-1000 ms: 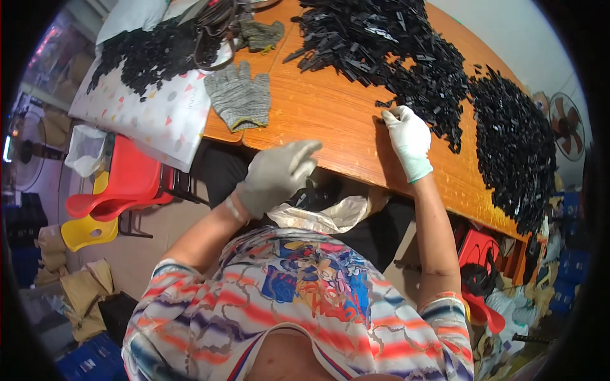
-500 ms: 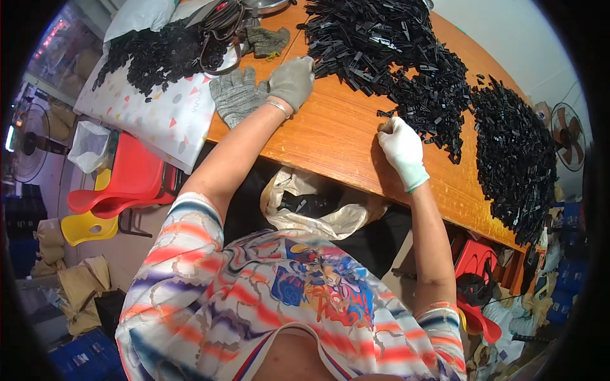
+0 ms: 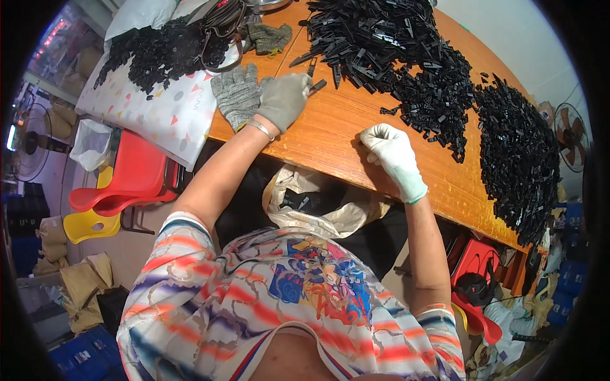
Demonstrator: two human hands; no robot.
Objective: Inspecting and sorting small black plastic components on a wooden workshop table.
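I sit at a wooden table [image 3: 356, 136] heaped with small black plastic parts [image 3: 394, 44]. My left hand [image 3: 283, 98], in a grey glove, reaches to the near edge of that heap. Its fingers are curled on a small black part [image 3: 319, 84] that sticks out past the fingertips. My right hand [image 3: 391, 152], in a white glove, rests on the bare wood as a closed fist, short of the heap. Nothing shows in the fist. A second pile of black parts [image 3: 518, 152] lies at the right end of the table.
A spare grey glove [image 3: 235, 95] lies beside my left hand, and a darker glove [image 3: 270, 37] sits further back. A patterned white sheet [image 3: 152, 108] holds more black parts. A plastic bag [image 3: 311, 203] hangs under the table. A red chair [image 3: 130, 184] stands at left.
My left hand rose from below the table edge, crossed the spare glove and reached the heap. My right hand drew back from the parts and closed into a fist.
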